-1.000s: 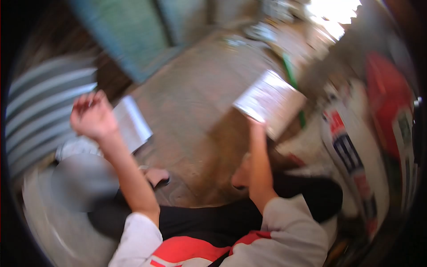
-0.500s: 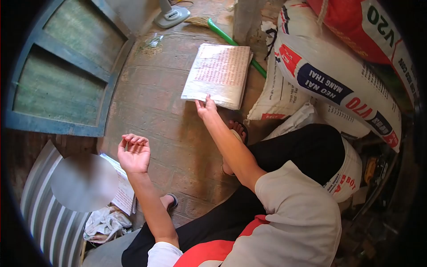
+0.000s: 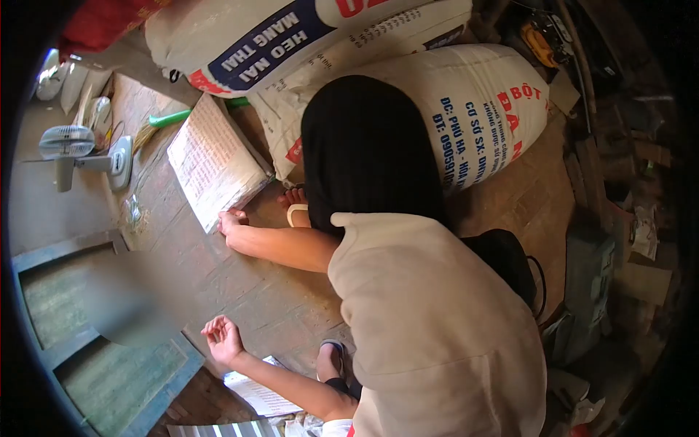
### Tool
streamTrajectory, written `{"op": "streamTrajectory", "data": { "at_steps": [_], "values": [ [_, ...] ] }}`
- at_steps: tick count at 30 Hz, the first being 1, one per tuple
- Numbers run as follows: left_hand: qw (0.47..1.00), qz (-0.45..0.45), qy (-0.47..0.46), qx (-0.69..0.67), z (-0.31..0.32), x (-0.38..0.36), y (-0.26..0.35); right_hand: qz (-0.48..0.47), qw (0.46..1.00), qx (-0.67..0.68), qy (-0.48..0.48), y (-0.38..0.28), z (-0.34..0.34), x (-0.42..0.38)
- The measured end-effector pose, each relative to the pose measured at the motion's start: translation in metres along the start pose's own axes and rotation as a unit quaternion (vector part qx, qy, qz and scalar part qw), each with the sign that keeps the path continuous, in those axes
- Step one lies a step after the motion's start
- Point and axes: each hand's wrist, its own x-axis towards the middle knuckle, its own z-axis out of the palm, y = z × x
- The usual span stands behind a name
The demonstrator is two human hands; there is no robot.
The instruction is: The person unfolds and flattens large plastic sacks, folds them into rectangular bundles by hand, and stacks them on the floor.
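A thick stack of printed sheets (image 3: 215,156) in a shiny clear cover lies on the brick floor, tilted against a green broom handle. My right hand (image 3: 231,221) pinches the stack's near corner. Lower down, my left hand (image 3: 223,341) hovers above the floor with its palm up, its fingers loosely curled and apart, holding nothing. Beneath my left forearm lies a second batch of printed sheets (image 3: 266,393), partly hidden by the arm.
Large printed feed sacks (image 3: 488,109) stand beyond my knee. A green-handled broom (image 3: 169,119) and a small fan (image 3: 67,142) are at the upper left. A blue-framed panel (image 3: 131,364) is at the lower left. Corrugated metal (image 3: 226,430) shows at the bottom edge.
The view has swung to the right, so the sacks fill more of it and the fan now shows whole. My right hand stays at the stack's corner; my left hand is still raised and empty.
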Motion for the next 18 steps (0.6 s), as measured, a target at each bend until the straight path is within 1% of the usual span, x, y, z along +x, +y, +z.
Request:
{"op": "streamTrajectory", "data": {
  "at_steps": [2, 3, 4, 5, 6, 7, 8, 9, 10, 11, 12, 13, 14, 15, 17, 18],
  "values": [
    [1.0, -0.019, 0.006, -0.016, -0.025, 0.018, 0.013, -0.008, 1.0, 0.017, 0.012, 0.006, -0.004, -0.008],
    [0.999, -0.019, 0.002, -0.031, -0.045, 0.034, 0.024, -0.02, 0.998, 0.052, 0.035, 0.012, -0.006, -0.012],
    [0.999, -0.024, 0.022, -0.038, -0.061, 0.05, 0.032, -0.014, 0.998, 0.034, -0.059, 0.004, -0.017, -0.022],
    [0.997, -0.03, 0.046, -0.058, -0.084, 0.064, 0.042, 0.003, 0.999, 0.01, -0.047, 0.004, -0.026, -0.033],
    [0.995, 0.009, 0.075, -0.058, -0.099, 0.063, 0.036, 0.076, 0.994, -0.012, -0.075, -0.002, -0.035, -0.041],
    [0.992, 0.013, 0.094, -0.083, -0.136, 0.083, 0.052, 0.159, 0.977, 0.021, -0.144, 0.003, -0.049, -0.029],
    [0.988, 0.058, 0.113, -0.092, -0.163, 0.089, 0.057, 0.182, 0.98, -0.01, -0.084, 0.002, -0.043, -0.05],
    [0.978, 0.087, 0.152, -0.116, -0.184, 0.091, 0.059, 0.205, 0.97, -0.047, -0.12, 0.002, -0.05, -0.055],
    [0.965, 0.117, 0.189, -0.137, -0.205, 0.094, 0.059, 0.204, 0.968, -0.098, -0.108, 0.005, -0.053, -0.052],
    [0.942, 0.16, 0.247, -0.161, -0.215, 0.092, 0.062, 0.184, 0.965, -0.138, -0.128, 0.009, -0.053, -0.051],
    [0.932, 0.223, 0.25, -0.138, -0.223, 0.083, 0.061, 0.192, 0.954, -0.175, -0.148, 0.013, -0.054, -0.037],
    [0.889, 0.281, 0.329, -0.153, -0.214, 0.074, 0.061, 0.21, 0.947, -0.2, -0.139, 0.019, -0.048, -0.042],
    [0.843, 0.319, 0.402, -0.158, -0.201, 0.061, 0.062, 0.217, 0.944, -0.212, -0.13, 0.018, -0.046, -0.05],
    [0.831, 0.324, 0.431, -0.137, -0.207, 0.042, 0.073, 0.212, 0.942, -0.227, -0.126, 0.023, -0.054, -0.066],
    [0.801, 0.331, 0.492, -0.077, -0.213, 0.036, 0.086, 0.206, 0.941, -0.244, -0.109, 0.026, -0.054, -0.069],
    [0.741, 0.358, 0.567, -0.035, -0.217, 0.037, 0.091, 0.198, 0.942, -0.25, -0.109, 0.026, -0.055, -0.072]
  ]
}}
